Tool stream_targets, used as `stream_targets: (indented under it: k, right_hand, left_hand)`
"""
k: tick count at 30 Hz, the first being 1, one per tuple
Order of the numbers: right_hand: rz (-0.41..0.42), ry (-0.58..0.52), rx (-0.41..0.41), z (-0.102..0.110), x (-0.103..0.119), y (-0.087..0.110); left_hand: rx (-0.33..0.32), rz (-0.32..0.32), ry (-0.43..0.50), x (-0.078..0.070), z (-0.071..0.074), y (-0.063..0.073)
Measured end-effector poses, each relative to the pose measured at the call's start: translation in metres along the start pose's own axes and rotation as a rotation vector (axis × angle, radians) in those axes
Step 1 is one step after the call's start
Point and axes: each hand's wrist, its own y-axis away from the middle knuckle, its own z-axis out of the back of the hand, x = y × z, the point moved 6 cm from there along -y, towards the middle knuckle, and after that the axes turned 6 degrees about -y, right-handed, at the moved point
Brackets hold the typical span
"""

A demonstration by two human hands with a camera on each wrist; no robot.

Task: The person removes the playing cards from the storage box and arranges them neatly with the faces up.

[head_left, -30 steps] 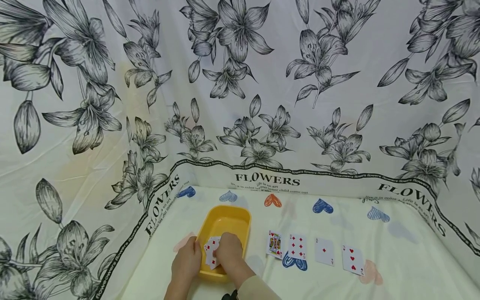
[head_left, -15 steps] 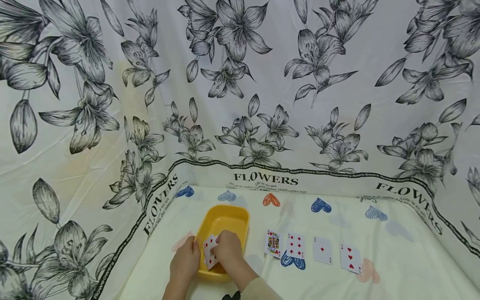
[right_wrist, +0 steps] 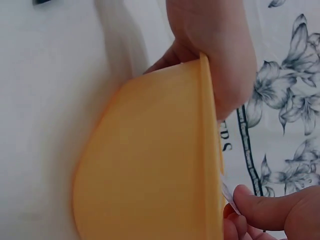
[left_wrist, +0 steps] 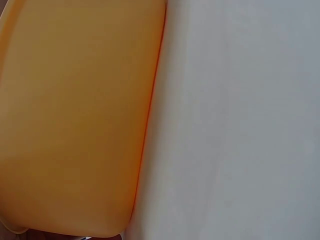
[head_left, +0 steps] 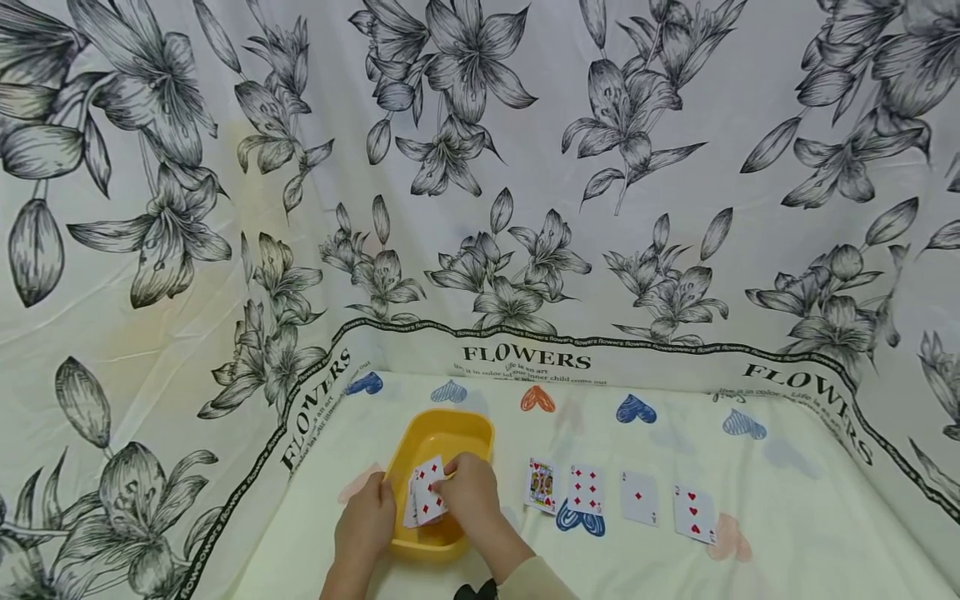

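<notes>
A yellow tray [head_left: 442, 436] sits on the cream cloth near its front left. My left hand [head_left: 366, 523] grips the tray's near left rim; the right wrist view shows that left hand [right_wrist: 215, 45] wrapped round the rim of the tray [right_wrist: 150, 160]. My right hand [head_left: 468, 496] pinches a few playing cards [head_left: 424, 498] over the tray, the front one a red diamond card facing up. In the right wrist view only a thin edge of a card [right_wrist: 227, 194] shows between my fingertips [right_wrist: 265, 210]. The left wrist view shows just the tray wall [left_wrist: 75, 125].
Right of the tray several cards lie face up in a row: a king [head_left: 542, 485], a diamonds card [head_left: 585, 490], an ace of diamonds [head_left: 639, 497], a three of hearts [head_left: 692, 514]. A floral curtain [head_left: 480, 167] closes off the back and sides.
My right hand has lifted the cards a little and moved them towards the tray's middle, so the front diamond card shows more fully. The left hand and the row of cards stay put.
</notes>
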Motion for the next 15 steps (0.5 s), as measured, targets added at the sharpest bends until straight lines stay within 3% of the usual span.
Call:
stream_targets:
  k: [15]
  right_hand:
    - [-0.021,-0.088,-0.010,0.031,-0.016,-0.002]
  left_hand:
    - [0.014,0.009,0.000,-0.002,0.000,0.001]
